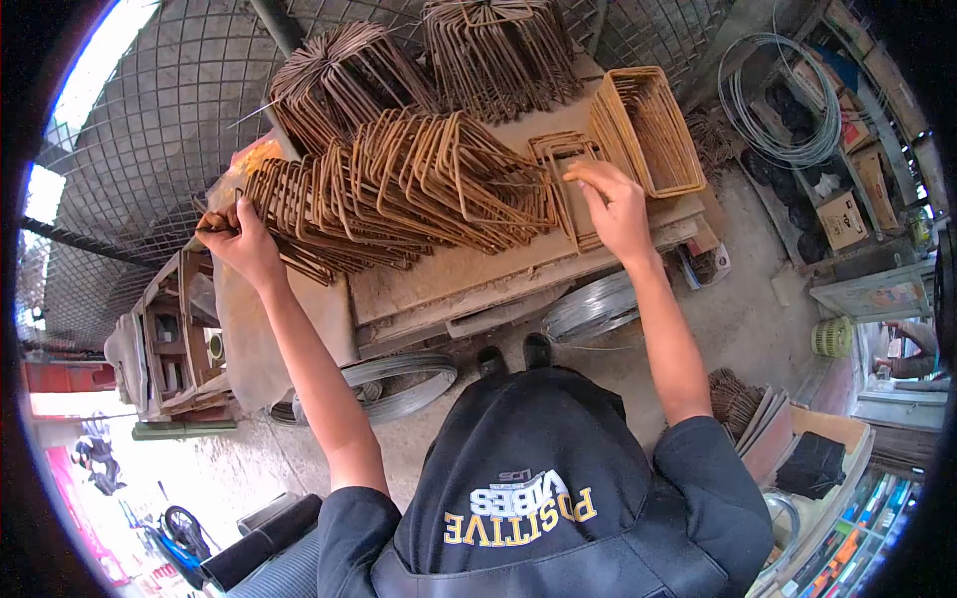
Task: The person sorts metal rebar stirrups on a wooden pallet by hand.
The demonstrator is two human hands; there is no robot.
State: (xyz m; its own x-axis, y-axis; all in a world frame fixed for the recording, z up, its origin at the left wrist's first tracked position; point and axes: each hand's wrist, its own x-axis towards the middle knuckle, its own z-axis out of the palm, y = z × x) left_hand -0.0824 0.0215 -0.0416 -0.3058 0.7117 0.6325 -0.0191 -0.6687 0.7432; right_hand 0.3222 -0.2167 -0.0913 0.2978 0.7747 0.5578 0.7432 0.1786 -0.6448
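Note:
A long leaning row of rusty rectangular rebar stirrups (399, 189) lies across the wooden bench (439, 289). At the left end of that row is my left hand (242, 244), its fingers curled closed around something dark brown that I cannot make out. My right hand (618, 211) hovers over the row's right end with thumb and fingers apart and nothing visible between them. Just beneath it, a few flat-lying stirrups (568, 231) rest on the bench. Beside my right hand stands a neat nested stack of stirrups (653, 135).
Two more bundles of stirrups, one on the left (344, 75) and one on the right (498, 55), stand at the back against wire mesh (189, 90). Wire coils lie under the bench (598, 309) and hang at the right (778, 100). A cardboard box (842, 219) sits farther right.

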